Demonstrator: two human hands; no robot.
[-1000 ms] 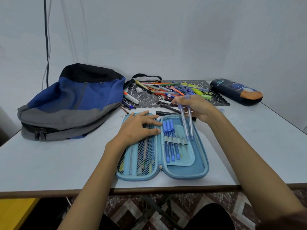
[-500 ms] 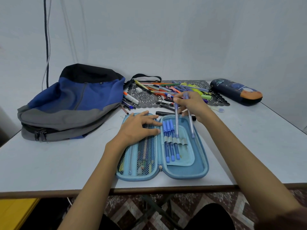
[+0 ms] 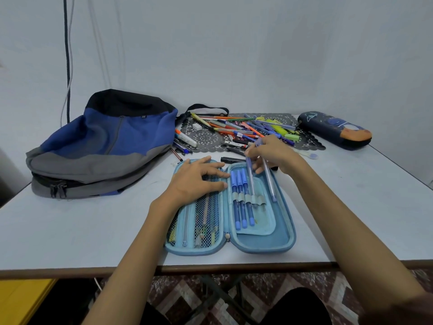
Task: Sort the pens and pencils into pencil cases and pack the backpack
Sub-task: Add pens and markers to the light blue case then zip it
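Note:
A light-blue pencil case [image 3: 264, 246] lies open near the table's front edge. My left hand [image 3: 196, 179] rests flat on its mesh-pocket half. Three blue pens [image 3: 241, 202] sit in the elastic loops of the right half. My right hand [image 3: 274, 156] pinches two clear blue pens [image 3: 269, 181]; the tip of the left one is in the fourth loop, the other slants over the case's right side. A pile of pens and pencils [image 3: 241, 130] lies on a grey lace mat behind. The blue and grey backpack [image 3: 103, 144] lies at the left.
A dark pencil case [image 3: 335, 130] with an orange end lies shut at the back right. A black marker [image 3: 232, 159] lies just behind the open case. A white eraser [image 3: 196, 126] sits on the mat. Cables [image 3: 68, 66] hang down the wall at the left.
My right hand has moved left and down with the two pens, bringing one pen's tip into the elastic loop beside the three stored pens. My left hand has stayed on the mesh half.

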